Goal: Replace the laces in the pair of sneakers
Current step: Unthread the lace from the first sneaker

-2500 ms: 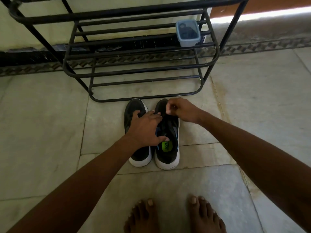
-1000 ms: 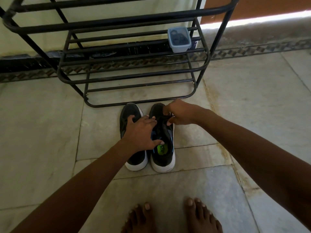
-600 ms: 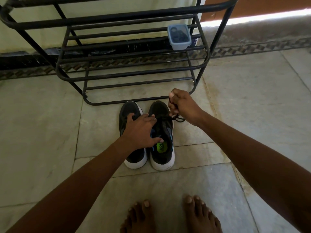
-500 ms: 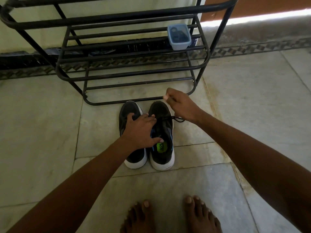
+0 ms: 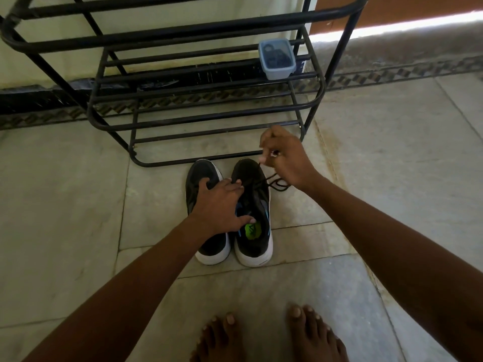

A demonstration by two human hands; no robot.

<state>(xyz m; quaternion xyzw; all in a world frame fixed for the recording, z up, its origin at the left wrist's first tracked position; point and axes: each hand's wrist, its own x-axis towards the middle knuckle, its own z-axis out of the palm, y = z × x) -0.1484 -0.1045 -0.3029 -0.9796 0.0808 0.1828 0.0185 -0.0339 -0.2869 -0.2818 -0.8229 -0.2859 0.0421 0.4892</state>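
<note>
Now your left hand (image 5: 220,205) lies flat, fingers spread, across both sneakers (image 5: 252,212) (side by side on floor (image 5: 65,205), before rack (image 5: 198,118)). Your right hand (image 5: 285,158) pinches black lace (image 5: 271,182), raised above right sneaker's toe.

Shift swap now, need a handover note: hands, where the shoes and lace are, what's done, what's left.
Left hand: fingers spread, pressing down across both sneakers, holding them in place.
Right hand: pinching the black lace and pulling it up and away from the right sneaker; a loop of lace lies on the floor beside it.
Left sneaker sits against the right one, toes toward the shoe rack. A lidded plastic box stands on the rack.
Done: right sneaker's lace loosened at the top.
Left: finish pulling it out, unlace the other, thread new laces. No new laces in view.
</note>
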